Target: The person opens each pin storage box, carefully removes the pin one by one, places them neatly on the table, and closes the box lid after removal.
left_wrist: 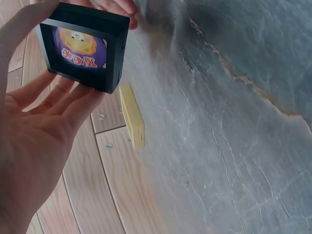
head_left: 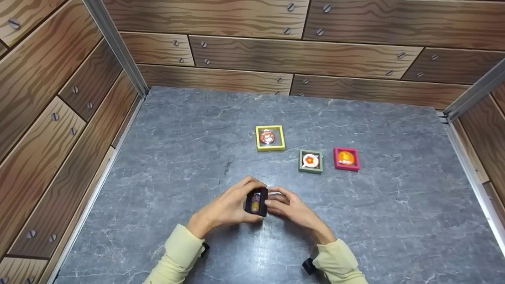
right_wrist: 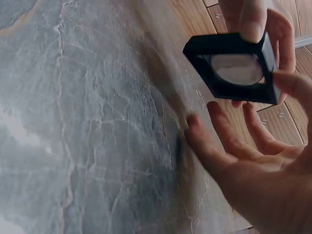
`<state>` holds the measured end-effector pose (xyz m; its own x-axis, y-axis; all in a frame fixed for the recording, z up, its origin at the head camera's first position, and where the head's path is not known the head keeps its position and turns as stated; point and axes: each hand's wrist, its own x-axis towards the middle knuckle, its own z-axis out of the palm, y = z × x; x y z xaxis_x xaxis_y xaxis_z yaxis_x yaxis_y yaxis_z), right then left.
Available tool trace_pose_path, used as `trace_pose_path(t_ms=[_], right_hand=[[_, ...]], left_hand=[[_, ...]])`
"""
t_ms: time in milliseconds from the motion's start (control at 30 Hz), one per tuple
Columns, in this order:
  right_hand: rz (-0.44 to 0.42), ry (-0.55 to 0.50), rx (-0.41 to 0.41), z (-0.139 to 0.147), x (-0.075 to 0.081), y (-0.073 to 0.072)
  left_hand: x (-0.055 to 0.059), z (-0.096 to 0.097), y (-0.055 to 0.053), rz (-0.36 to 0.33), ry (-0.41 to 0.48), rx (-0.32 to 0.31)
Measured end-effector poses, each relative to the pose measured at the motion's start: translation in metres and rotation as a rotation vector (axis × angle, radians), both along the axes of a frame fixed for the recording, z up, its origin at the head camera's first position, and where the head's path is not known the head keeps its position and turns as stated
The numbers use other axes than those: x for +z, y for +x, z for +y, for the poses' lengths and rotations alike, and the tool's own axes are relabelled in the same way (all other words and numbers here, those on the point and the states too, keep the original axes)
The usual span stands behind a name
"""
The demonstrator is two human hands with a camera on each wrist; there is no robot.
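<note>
My left hand [head_left: 227,205] grips a small black square display frame [head_left: 264,202], held upright above the table, with its fingers and thumb at opposite edges. Behind the frame's window, in the left wrist view, sits a round purple badge [left_wrist: 80,46] with a yellow figure and lettering. The badge's pale back shows in the right wrist view. My right hand [head_left: 294,209] is at the frame's other side. Its thumb touches the frame's edge, while its other fingers [right_wrist: 226,136] reach out loosely bent, apart from the frame.
Farther back on the grey marbled table [head_left: 177,157] lie a yellow frame [head_left: 270,149], a green frame [head_left: 311,170] and a pink-red frame [head_left: 347,168], each with a round badge inside. Wood-patterned walls [head_left: 244,49] with metal corner posts enclose the table.
</note>
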<state>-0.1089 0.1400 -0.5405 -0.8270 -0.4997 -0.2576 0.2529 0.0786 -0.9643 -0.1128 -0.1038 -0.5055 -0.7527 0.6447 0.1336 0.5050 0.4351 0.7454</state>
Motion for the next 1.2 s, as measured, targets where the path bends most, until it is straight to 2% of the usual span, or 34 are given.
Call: trace_pose_path(t_ms=[67, 167, 267, 367, 700, 933, 1033, 1200], right_hand=[[-0.077, -0.097, 0.011, 0.0, -0.001, 0.0], [-0.143, -0.202, 0.034, 0.0, -0.001, 0.001], [-0.184, -0.287, 0.05, -0.001, -0.001, 0.002], [-0.19, -0.326, 0.053, -0.001, 0.0, 0.003], [-0.185, -0.344, 0.034, -0.002, 0.004, 0.004], [-0.184, -0.345, 0.042, 0.001, 0.003, 0.004], [-0.189, -0.352, 0.046, 0.006, 0.002, 0.003], [-0.176, -0.328, 0.032, 0.011, 0.0, 0.002]], left_hand=[[0.002, -0.001, 0.002, -0.024, 0.017, 0.004], [0.004, -0.001, 0.005, -0.065, 0.043, 0.005], [0.006, 0.0, 0.007, -0.097, 0.072, -0.009], [0.007, 0.001, 0.008, -0.11, 0.094, -0.025], [0.01, 0.003, 0.011, -0.13, 0.119, -0.046], [0.01, 0.003, 0.01, -0.111, 0.111, -0.047], [0.01, 0.0, 0.01, -0.121, 0.134, -0.033], [0.012, -0.009, 0.01, -0.185, 0.168, 0.022]])
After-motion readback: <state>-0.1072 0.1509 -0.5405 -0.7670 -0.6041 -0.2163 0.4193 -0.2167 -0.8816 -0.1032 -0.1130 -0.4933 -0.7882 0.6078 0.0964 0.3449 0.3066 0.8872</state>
